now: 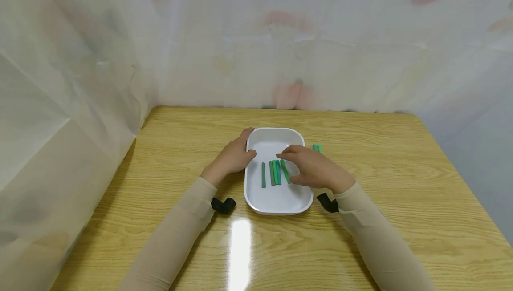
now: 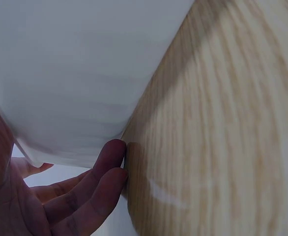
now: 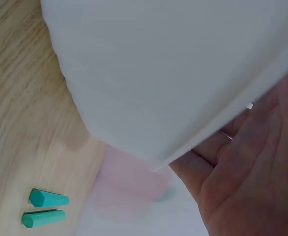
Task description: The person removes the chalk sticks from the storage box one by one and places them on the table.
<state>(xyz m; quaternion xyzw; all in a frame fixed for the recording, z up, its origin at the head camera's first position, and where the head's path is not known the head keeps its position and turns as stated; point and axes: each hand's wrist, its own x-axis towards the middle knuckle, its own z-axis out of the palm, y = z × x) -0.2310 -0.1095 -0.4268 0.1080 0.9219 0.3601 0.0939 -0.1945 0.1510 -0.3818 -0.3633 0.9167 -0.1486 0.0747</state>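
Note:
A white rectangular tray (image 1: 278, 204) with rounded corners stands between the two hands. Inside it lie several thin, chalk-like sticks (image 1: 263, 175) in dark green, bright green and teal. My left hand (image 1: 234, 155) grips the tray's left side, its thumb over the rim and its fingers along the outer wall, as the left wrist view shows. Over the tray's right rim reaches my right hand (image 1: 314, 166), fingers stretched above the inside. Its thumb is right by the lower end of a slanted green stick (image 1: 284, 168); nothing shows pinched between thumb and fingers.
Two more green sticks (image 3: 45, 217) lie on the wooden table (image 1: 401, 184) just right of the tray, partly behind my right hand in the head view. A pale patterned sheet (image 1: 340, 59) hangs behind the table and along its left side.

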